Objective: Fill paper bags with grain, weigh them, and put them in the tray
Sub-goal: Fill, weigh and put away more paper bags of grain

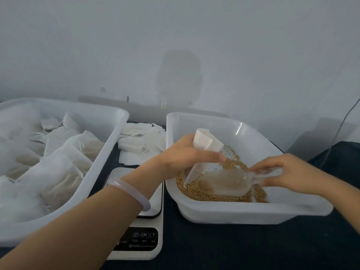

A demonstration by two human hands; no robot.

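Observation:
My left hand [187, 154] grips a white paper bag [206, 142] over the right-hand tub [253, 213], with the bag's mouth held open and its lower end hanging toward the grain. Brown grain [233, 166] lies in a patch on that tub's floor. My right hand [288, 172] pinches the handle of a clear plastic scoop [228, 182], which lies low over the grain with its mouth pointing left toward the bag. A white digital scale [140, 227] sits between the tubs, partly hidden under my left forearm. The large tray [109, 152] on the left holds several filled bags.
A loose pile of empty paper bags [142, 145] lies on the dark table behind the scale. A grey wall stands close behind the tubs. A thin cable [344, 121] runs down at the far right. My left wrist wears a pale bangle [132, 191].

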